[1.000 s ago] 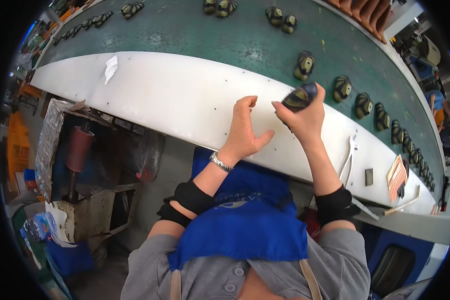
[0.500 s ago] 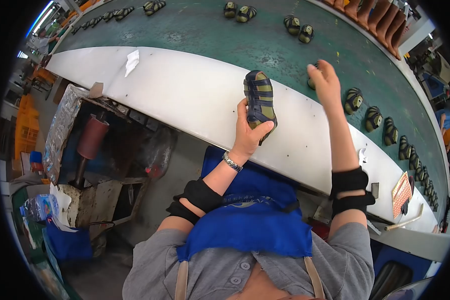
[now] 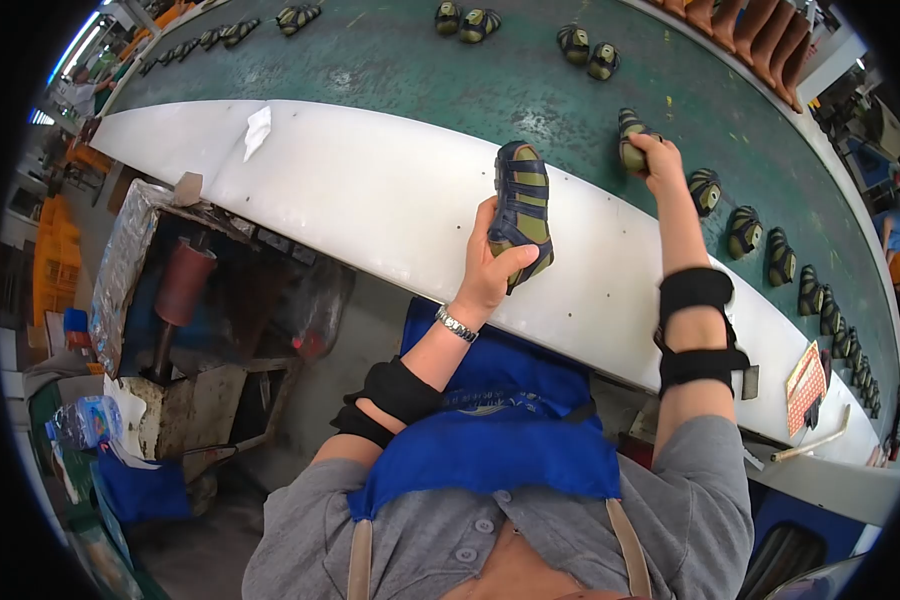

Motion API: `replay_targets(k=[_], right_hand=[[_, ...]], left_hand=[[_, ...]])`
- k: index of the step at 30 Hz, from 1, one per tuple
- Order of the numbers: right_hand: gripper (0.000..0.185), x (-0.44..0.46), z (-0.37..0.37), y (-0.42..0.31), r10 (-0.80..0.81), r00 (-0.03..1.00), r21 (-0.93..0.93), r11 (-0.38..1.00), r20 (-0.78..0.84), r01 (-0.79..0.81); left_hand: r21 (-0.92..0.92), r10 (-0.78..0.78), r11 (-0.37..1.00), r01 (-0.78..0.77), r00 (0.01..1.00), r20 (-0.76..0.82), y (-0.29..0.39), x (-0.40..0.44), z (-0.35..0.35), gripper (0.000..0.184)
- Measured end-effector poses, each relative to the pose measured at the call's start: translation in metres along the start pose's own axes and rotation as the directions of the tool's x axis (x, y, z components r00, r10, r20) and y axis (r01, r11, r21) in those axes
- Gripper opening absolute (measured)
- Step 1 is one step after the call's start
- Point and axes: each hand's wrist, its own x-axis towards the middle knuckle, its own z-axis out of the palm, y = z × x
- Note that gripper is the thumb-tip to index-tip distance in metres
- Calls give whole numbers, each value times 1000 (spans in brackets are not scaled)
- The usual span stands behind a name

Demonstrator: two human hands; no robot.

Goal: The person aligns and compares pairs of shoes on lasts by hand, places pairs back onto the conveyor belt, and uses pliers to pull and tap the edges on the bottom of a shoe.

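A dark blue and olive green sandal is held over the white table by my left hand, its thumb pressed across the lower end. Farther out to the right, my right hand is closed round a second sandal of the same colours at the green conveyor belt. Whether that second sandal touches the belt, I cannot tell. Nearest to my right hand on the belt is another sandal.
More sandals stand along the belt on both sides, including a pair ahead. The white table carries a paper scrap, an orange checked card and a stick. A machine with a red roller is at my left.
My right hand, previously raised with fingers apart, has closed on a sandal at the belt. My left hand keeps its sandal in nearly the same place. Belt sandals have shifted slightly left.
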Motion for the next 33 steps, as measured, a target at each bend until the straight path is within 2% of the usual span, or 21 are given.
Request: replay_targets(k=[1,3,5,7,9,13,19,26,29,33], right_hand=[[67,-28,-17,-19,76,980,315,940,186,-132],[66,-84,-30,-34,-108,969,427,904,223,3],[68,-141,-37,-30,-235,916,567,824,325,10],[64,-188,-36,-16,-302,878,608,794,372,15],[71,-219,-28,-6,-256,884,651,756,391,-69],[66,-237,-15,4,-188,865,677,705,466,-211],[64,-235,-6,11,-199,830,673,694,521,-256],[50,-239,-9,17,-149,856,648,720,495,-248],[58,-243,-7,12,-119,863,636,726,491,-261],[67,-247,-5,8,-167,868,628,754,467,-193]], left_hand=[[-12,3,1000,-3,1000,-1,-1,0,1,65],[12,-20,1000,20,1000,12,1,0,2,61],[8,-49,999,49,998,31,2,-1,2,58],[-20,-81,996,83,995,57,1,-2,3,57],[-6,-99,995,100,988,116,2,-3,4,55],[27,-136,991,134,977,165,5,-7,6,55],[53,-155,987,149,978,138,5,-6,5,55],[127,-200,976,178,962,184,5,-1,5,54],[159,-283,952,260,947,149,6,1,4,53],[84,-334,942,324,926,178,10,2,3,50]])
